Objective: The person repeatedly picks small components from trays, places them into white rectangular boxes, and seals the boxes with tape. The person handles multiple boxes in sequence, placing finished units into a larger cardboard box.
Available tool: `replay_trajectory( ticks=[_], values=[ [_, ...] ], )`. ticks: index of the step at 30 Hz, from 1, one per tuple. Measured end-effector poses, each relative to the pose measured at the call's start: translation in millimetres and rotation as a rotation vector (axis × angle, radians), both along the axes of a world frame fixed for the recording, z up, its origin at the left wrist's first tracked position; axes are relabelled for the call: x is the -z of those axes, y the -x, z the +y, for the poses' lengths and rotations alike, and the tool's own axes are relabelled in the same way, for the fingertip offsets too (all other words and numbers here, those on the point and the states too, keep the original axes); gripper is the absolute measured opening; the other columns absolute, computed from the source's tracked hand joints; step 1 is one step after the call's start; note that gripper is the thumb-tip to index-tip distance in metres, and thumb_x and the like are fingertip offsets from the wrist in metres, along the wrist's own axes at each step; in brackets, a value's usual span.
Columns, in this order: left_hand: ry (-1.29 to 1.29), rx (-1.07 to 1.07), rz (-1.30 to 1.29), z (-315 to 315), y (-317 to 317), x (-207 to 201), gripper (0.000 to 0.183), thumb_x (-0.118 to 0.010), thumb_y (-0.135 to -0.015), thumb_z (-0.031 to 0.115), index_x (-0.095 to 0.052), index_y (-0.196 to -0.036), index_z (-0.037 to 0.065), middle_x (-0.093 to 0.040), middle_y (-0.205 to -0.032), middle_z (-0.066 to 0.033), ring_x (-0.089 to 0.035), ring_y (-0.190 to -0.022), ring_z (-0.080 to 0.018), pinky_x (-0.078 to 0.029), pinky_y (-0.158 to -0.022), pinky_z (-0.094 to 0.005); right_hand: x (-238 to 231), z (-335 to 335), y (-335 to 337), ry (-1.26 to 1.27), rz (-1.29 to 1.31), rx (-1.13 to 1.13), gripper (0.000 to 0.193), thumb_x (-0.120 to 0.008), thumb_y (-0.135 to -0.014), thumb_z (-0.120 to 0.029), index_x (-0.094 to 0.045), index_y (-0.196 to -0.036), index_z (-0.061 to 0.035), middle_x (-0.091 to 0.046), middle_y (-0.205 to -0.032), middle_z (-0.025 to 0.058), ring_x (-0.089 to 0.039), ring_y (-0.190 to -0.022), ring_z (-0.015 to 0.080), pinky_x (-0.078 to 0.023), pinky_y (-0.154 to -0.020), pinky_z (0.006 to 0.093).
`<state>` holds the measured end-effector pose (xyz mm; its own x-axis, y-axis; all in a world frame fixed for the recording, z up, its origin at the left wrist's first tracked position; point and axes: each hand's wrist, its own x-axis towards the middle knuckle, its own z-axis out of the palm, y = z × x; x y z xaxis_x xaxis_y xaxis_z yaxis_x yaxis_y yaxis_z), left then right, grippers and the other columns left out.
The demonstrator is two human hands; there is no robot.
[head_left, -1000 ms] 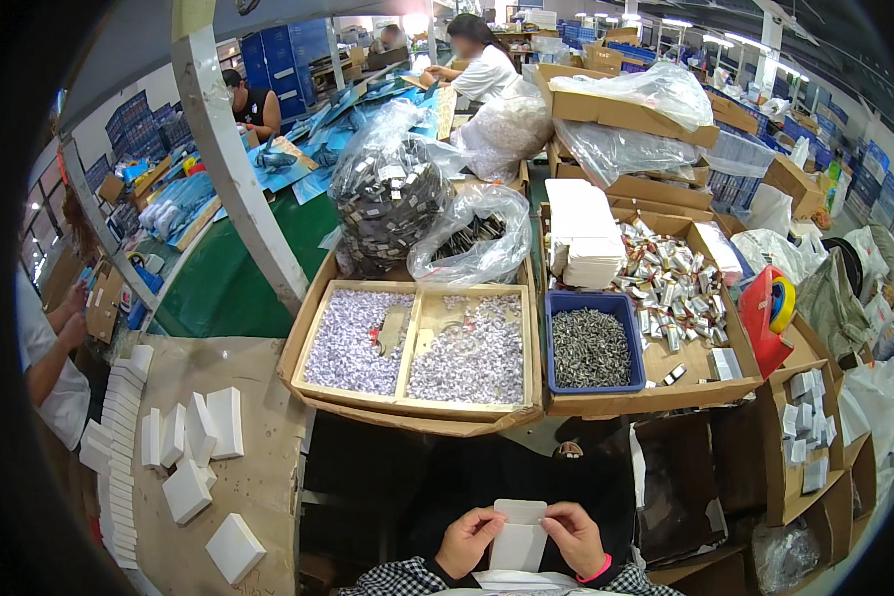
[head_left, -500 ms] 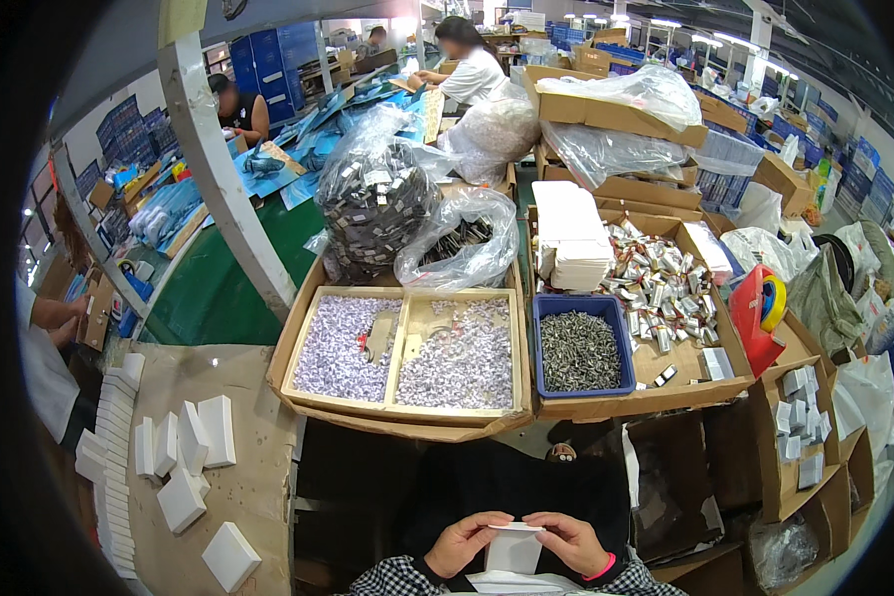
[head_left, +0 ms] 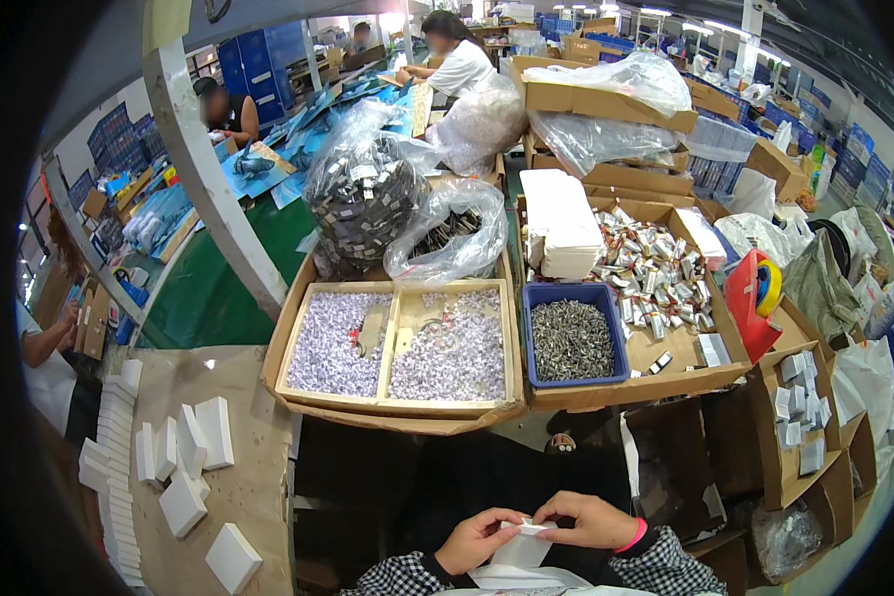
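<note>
Plain white box, nearer me than wooden tray; my left hand and right hand, fingers nearly closed, pinch its end. Left of tray: brown worktop; beyond, blue cabinet.

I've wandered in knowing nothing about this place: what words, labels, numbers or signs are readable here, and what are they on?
None reads clearly enough to quote.
White carton between the left hand and right hand: no lettering visible.
White boxes at left: none visible.
Small silver pieces: any marks too small.
Bagged dark pieces: too blurred to read.
</note>
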<state>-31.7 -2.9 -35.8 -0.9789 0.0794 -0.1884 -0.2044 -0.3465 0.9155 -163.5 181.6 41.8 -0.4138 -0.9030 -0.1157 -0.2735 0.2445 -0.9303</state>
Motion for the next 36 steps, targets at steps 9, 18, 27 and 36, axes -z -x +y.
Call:
replay_trajectory(
  ticks=[9, 18, 27, 36],
  values=[
    [-0.079, -0.135, -0.024, 10, 0, -16, 0.041, -0.059, -0.088, -0.001, -0.046, -0.127, 0.001, -0.056, -0.123, -0.0105, -0.055, -0.111, -0.0162, -0.044, -0.098, -0.0284, 1, -10, 5, 0.124, 0.256, -0.028, 0.023, -0.064, -0.085, -0.014, -0.066, -0.107, -0.0050, -0.065, -0.096, 0.0127, -0.064, -0.084, 0.0274, -0.053, -0.074, 0.0328],
    [-0.117, -0.104, 0.055, 13, -1, -28, 0.048, -0.058, -0.089, -0.001, -0.043, -0.134, 0.005, -0.052, -0.131, -0.0080, -0.052, -0.115, -0.0138, -0.044, -0.098, -0.0265, -6, -10, -1, 0.093, 0.267, 0.055, 0.020, -0.064, -0.085, -0.011, -0.066, -0.103, -0.0028, -0.067, -0.090, 0.0102, -0.065, -0.078, 0.0242, -0.054, -0.068, 0.0298],
    [0.021, -0.061, 0.090, 10, -4, -22, 0.048, -0.059, -0.087, -0.004, -0.046, -0.133, 0.006, -0.052, -0.131, -0.0096, -0.053, -0.115, -0.0149, -0.044, -0.097, -0.0269, -1, -6, -9, 0.040, 0.397, 0.076, 0.018, -0.066, -0.081, -0.008, -0.067, -0.098, -0.0034, -0.067, -0.090, 0.0105, -0.066, -0.079, 0.0250, -0.054, -0.069, 0.0316],
    [0.665, -0.082, 0.072, 36, -3, -32, 0.103, -0.087, -0.060, 0.028, -0.024, -0.139, 0.004, -0.044, -0.129, -0.0204, -0.049, -0.118, -0.0303, -0.043, -0.098, -0.0390, 1, -9, -16, 0.007, 0.422, 0.267, 0.015, -0.066, -0.082, -0.009, -0.067, -0.095, -0.0033, -0.067, -0.087, 0.0106, -0.066, -0.073, 0.0255, -0.054, -0.062, 0.0310]
  ],
)
